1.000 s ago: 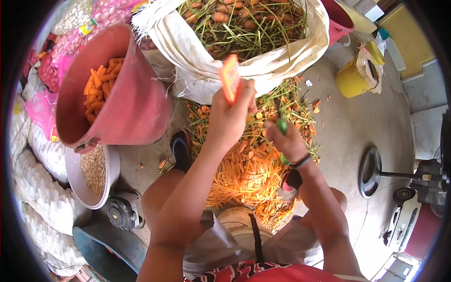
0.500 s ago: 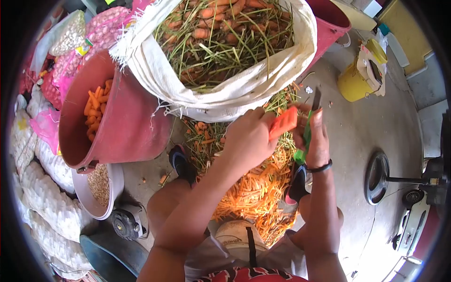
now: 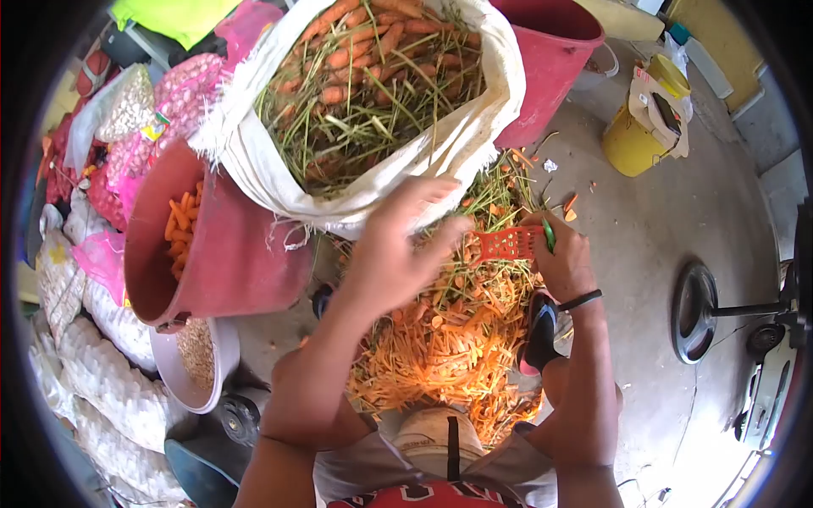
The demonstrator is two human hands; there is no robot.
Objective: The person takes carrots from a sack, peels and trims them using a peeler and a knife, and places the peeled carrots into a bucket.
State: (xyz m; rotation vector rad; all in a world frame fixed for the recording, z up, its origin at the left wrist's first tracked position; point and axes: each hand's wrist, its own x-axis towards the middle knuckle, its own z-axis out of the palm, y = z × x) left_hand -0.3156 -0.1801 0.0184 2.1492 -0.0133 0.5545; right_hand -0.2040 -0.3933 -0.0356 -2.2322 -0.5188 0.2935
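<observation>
My left hand (image 3: 398,245) is blurred, fingers apart and empty, over the near rim of a white sack (image 3: 364,203) that holds carrots (image 3: 343,76) and green stems. My right hand (image 3: 561,254) is closed around an orange-red slotted peeler (image 3: 508,244) and a green-handled knife (image 3: 550,234), whose blade is not visible. The peeler points left from the fingers. Under both hands lies a heap of orange peelings (image 3: 449,347) with cut carrot tops and stems.
A red bucket (image 3: 246,254) with peeled carrots stands at left, above a white basin (image 3: 222,372). Another red bucket (image 3: 550,76) is behind the sack. At right are a yellow bucket (image 3: 625,144) and a round black base (image 3: 694,311). Filled sacks (image 3: 127,372) line the left.
The peeler has passed from my left hand to my right, which also keeps the green-handled knife. My left hand has opened and moved left toward the sack. The camera view has shifted.
</observation>
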